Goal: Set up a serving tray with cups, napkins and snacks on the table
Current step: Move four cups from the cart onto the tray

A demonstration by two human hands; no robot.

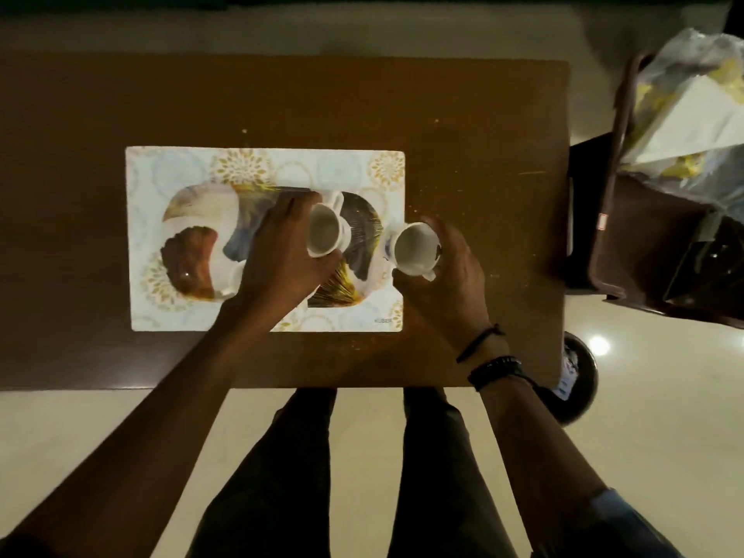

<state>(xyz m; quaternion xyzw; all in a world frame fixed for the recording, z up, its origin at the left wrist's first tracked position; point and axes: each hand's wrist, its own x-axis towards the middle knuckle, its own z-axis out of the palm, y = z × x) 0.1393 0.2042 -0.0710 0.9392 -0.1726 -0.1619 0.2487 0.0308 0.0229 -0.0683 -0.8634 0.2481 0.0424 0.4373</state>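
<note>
On the brown surface (pixel 463 163), a patterned placemat (pixel 181 167) carries the serving tray (pixel 201 219), an oval piece printed with a large bird motif. We see the left hand (pixel 277 251) over the tray's middle, its fingers curled around a white cup (pixel 324 231) whose mouth tips toward the camera and whose handle points away from the person. The right hand (pixel 447 275) is wrapped around a second white cup (pixel 414 249), also tilted mouth-up toward us, held just past the tray's right edge, above the mat's border. Whether either cup touches anything beneath it we cannot tell; both appear lifted.

We judge that the cups are being carried in as a pair, one per hand, so that they can be set side by side on the tray. The tilt probably follows from gripping each cup by its wall rather than its handle. The placemat likely serves to centre the tray and protect the surface.

A pale rounded object shows beneath the left wrist, too hidden to identify. To the right, off the surface, a dark stand holds a clear plastic bag (pixel 684 110) with white and yellow contents, possibly napkins or snacks. No napkins or snacks lie on the tray yet.
</note>
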